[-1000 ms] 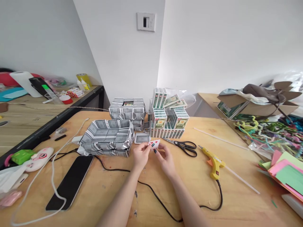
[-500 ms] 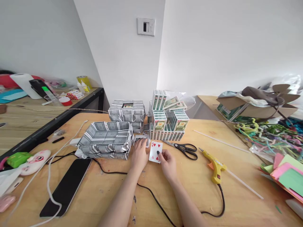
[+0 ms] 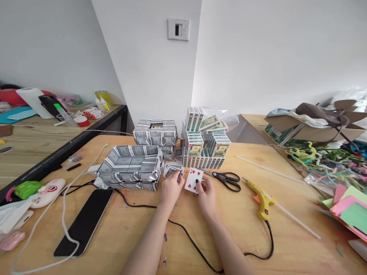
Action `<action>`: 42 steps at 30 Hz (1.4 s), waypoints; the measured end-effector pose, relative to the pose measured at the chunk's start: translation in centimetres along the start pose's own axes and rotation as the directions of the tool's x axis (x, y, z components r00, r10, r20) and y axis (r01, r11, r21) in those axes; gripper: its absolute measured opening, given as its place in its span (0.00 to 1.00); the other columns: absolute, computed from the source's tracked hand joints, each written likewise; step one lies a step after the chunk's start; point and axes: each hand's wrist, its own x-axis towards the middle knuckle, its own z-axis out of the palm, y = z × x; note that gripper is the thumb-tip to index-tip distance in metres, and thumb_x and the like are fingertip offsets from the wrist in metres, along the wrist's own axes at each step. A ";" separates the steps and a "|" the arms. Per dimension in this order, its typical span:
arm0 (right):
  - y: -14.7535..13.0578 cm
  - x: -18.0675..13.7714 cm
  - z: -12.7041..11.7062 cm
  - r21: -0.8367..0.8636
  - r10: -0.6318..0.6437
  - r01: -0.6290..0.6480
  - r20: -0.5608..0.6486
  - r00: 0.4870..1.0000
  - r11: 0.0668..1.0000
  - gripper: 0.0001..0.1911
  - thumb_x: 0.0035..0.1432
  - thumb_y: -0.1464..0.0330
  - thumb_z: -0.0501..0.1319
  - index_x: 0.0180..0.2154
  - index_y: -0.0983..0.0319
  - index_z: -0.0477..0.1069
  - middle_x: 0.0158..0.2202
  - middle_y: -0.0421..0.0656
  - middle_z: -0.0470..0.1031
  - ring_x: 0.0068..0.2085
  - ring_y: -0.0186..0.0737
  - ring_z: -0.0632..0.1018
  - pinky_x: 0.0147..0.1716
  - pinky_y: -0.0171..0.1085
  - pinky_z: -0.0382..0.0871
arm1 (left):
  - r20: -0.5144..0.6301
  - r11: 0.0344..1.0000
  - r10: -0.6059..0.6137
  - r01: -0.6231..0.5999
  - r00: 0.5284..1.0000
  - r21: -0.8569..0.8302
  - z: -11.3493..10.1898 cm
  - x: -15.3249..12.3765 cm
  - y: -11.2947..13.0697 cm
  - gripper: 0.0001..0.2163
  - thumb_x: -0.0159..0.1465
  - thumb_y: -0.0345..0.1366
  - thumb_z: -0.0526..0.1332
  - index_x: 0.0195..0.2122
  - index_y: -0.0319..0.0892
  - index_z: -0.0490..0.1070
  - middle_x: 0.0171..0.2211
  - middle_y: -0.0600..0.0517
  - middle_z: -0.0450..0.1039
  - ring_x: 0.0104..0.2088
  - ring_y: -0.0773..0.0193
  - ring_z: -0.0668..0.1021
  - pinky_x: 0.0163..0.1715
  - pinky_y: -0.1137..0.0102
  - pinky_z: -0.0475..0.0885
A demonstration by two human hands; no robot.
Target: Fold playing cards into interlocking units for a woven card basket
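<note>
My right hand pinches a red four of hearts playing card, face up, just above the wooden table. My left hand has its fingers closed on the top card of a small deck with a grey patterned back. The deck lies beside a tray made of folded cards. A second card-built box stands behind the tray. Stacked green card packs stand just beyond my hands.
Black scissors and a yellow glue gun with a black cord lie to the right. A black phone and white cable lie left. Coloured paper and pipe cleaners crowd the right edge.
The two hands held the red card together, then parted. My left hand went to the deck and is lifting its top card; my right hand keeps the red card, face up.
</note>
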 end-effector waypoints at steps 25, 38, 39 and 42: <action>-1.0 -0.7 0.1 -0.026 0.108 -0.111 -0.082 0.991 0.994 0.23 0.51 0.49 0.54 0.37 0.62 0.63 0.15 0.34 0.65 0.11 0.31 0.64 0.08 0.29 0.56 | 0.157 0.179 -0.519 0.287 0.840 -0.941 0.8 -1.1 -0.3 0.12 0.53 0.37 0.60 0.37 0.39 0.67 0.36 0.47 0.74 0.38 0.59 0.76 0.34 0.65 0.73; -1.1 -0.6 0.2 0.166 0.092 -0.108 0.100 0.991 0.980 0.20 0.52 0.50 0.55 0.32 0.61 0.62 0.16 0.33 0.65 0.11 0.28 0.66 0.09 0.27 0.58 | 0.071 0.329 -0.069 0.089 0.995 -0.940 -0.2 -1.9 1.4 0.05 0.55 0.28 0.55 0.24 0.40 0.67 0.52 0.45 0.66 0.53 0.57 0.67 0.52 0.58 0.62; -1.0 -0.6 0.2 0.183 0.100 -0.118 0.106 0.989 0.976 0.19 0.51 0.51 0.56 0.31 0.61 0.62 0.16 0.33 0.65 0.12 0.28 0.66 0.09 0.28 0.58 | 0.078 0.334 -0.044 0.089 0.996 -0.939 -0.4 -1.9 1.5 0.05 0.55 0.27 0.54 0.24 0.40 0.67 0.51 0.45 0.66 0.53 0.57 0.67 0.52 0.58 0.62; -0.8 -0.4 -0.1 0.222 0.126 -0.150 0.118 0.985 0.963 0.18 0.48 0.54 0.61 0.30 0.62 0.63 0.16 0.33 0.66 0.12 0.28 0.65 0.10 0.28 0.59 | 0.063 0.372 -0.007 0.061 0.998 -0.926 -0.8 -2.0 1.6 0.07 0.56 0.27 0.54 0.22 0.40 0.67 0.52 0.46 0.66 0.53 0.57 0.67 0.52 0.59 0.62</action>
